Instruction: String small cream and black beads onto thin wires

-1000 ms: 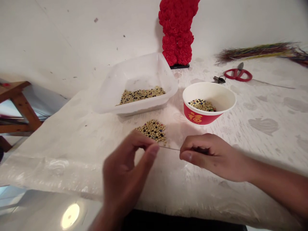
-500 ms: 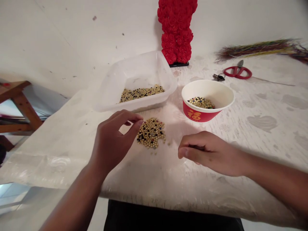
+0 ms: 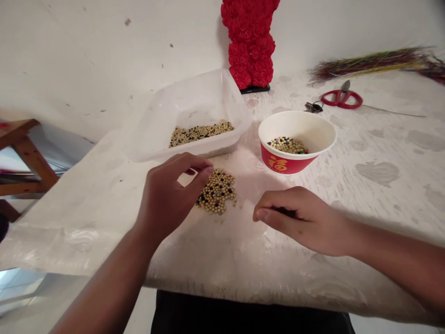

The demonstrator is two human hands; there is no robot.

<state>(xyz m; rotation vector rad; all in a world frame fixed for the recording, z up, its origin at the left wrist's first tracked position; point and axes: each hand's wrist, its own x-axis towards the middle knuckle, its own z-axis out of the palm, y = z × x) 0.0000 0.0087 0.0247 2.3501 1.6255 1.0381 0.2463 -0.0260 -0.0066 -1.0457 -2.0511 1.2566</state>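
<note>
Cream, black and a few coloured beads lie in a loose pile on the covered table. Over the pile's upper left edge is my left hand, thumb and forefinger tips pinched together. Anything between those tips is too small to make out. To the right of the pile, my right hand is closed, thumb pressed against the curled forefinger, and its contents are hidden. Behind it stands a red and white paper bowl with similar beads in the bottom. A translucent plastic tub behind my left hand holds more beads.
Red-handled scissors and a small dark metal item lie at the back right, near a bundle of coloured wires. A red rose figure stands by the wall. A wooden stool is at left.
My left hand has shifted a little right, its pinched tips now farther over the bead pile. My right hand stays closed in nearly the same place. The view has tilted slightly.
</note>
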